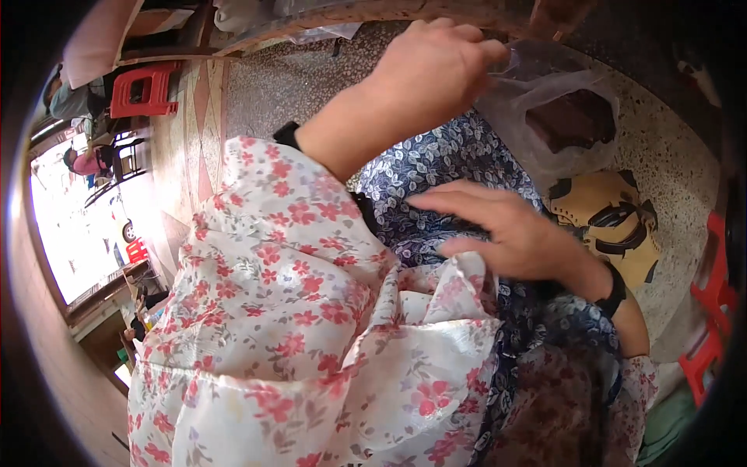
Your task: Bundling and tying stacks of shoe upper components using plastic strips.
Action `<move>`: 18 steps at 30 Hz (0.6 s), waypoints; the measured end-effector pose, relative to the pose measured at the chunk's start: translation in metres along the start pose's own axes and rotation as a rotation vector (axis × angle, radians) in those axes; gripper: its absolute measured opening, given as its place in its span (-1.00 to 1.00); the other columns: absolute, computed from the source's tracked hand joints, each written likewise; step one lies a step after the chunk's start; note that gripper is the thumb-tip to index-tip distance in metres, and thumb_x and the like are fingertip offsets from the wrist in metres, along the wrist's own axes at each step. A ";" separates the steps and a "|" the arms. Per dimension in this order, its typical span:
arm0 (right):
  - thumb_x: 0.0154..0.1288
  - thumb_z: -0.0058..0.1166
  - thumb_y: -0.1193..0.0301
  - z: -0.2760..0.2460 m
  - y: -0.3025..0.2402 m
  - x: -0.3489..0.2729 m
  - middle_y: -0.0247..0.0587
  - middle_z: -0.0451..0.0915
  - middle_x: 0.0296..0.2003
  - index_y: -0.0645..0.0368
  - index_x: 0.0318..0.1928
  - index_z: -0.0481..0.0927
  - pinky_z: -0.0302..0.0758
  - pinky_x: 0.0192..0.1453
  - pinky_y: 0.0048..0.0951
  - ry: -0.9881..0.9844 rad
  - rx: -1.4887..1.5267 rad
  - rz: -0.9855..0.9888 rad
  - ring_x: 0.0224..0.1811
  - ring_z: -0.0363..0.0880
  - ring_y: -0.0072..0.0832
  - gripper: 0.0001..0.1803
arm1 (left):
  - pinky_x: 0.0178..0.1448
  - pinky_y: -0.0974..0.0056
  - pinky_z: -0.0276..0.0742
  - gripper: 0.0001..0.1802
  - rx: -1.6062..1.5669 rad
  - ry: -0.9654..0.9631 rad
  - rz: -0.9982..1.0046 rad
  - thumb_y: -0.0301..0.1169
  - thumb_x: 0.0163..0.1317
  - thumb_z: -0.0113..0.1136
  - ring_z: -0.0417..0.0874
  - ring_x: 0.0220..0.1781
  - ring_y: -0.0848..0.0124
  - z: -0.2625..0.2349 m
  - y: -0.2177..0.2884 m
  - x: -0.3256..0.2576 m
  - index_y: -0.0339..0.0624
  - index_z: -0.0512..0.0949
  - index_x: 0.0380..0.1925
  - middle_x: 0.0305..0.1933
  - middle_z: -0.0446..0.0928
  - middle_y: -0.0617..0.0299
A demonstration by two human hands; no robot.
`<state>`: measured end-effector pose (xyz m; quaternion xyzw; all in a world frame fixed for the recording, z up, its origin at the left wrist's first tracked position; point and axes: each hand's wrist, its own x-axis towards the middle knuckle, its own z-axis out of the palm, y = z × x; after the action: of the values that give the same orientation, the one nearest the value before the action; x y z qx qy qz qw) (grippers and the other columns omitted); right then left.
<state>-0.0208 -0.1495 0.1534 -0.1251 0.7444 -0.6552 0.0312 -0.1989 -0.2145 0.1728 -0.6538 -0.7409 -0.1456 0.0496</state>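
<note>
Navy cloth [440, 163] with a white leaf print lies in front of me and runs down towards my lap. My left hand [443, 62] is raised beyond its far side, close to a wooden edge [366, 11]. Its fingers are curled, and what they hold, if anything, is hidden. Over the middle of the navy cloth is my right hand [506, 233], fingers stretched out and thumb apart, a little blurred; I cannot tell whether it presses on the cloth. White fabric [288, 288] with red flowers covers my body and left upper arm. Dark bands circle both forearms.
A clear plastic bag [537, 101] with a dark reddish-brown thing [576, 121] lies on the speckled floor at right. Below it sits a tan bag-like item [615, 226] with black parts. Red stools [144, 89] stand left and right. People show near a bright doorway [78, 226].
</note>
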 end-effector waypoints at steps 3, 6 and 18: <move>0.22 0.01 0.43 0.019 0.008 0.006 0.19 0.43 0.03 0.36 0.06 0.41 0.42 0.10 -0.23 0.025 0.069 0.011 0.06 0.47 -0.04 -0.59 | -0.10 0.14 0.48 -0.71 0.058 -0.090 0.051 -0.38 0.04 0.20 0.59 -0.16 0.18 0.030 0.018 0.005 -0.05 0.55 -0.17 -0.27 0.56 0.16; 0.19 0.07 0.35 0.009 0.000 0.016 0.20 0.52 -0.11 0.45 0.01 0.41 0.42 0.06 -0.25 -0.049 0.175 0.156 -0.01 0.51 -0.05 -0.54 | -0.08 0.16 0.46 -0.72 0.075 -0.116 0.062 -0.41 0.02 0.14 0.58 -0.13 0.22 0.038 0.038 0.009 -0.01 0.54 -0.20 -0.29 0.55 0.23; 0.00 0.21 0.38 0.016 0.015 0.012 0.14 0.55 -0.37 0.35 -0.31 0.54 0.45 -0.14 -0.17 0.119 -0.048 -0.034 -0.23 0.54 0.01 -0.71 | -0.03 0.16 0.42 -0.80 0.176 -0.459 0.177 -0.40 0.05 0.04 0.59 -0.13 0.27 0.093 0.028 -0.017 -0.01 0.53 -0.28 -0.27 0.57 0.23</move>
<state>-0.0313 -0.1657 0.1374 -0.0992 0.7582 -0.6438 -0.0274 -0.1577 -0.2018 0.0845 -0.7251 -0.6825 0.0765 -0.0505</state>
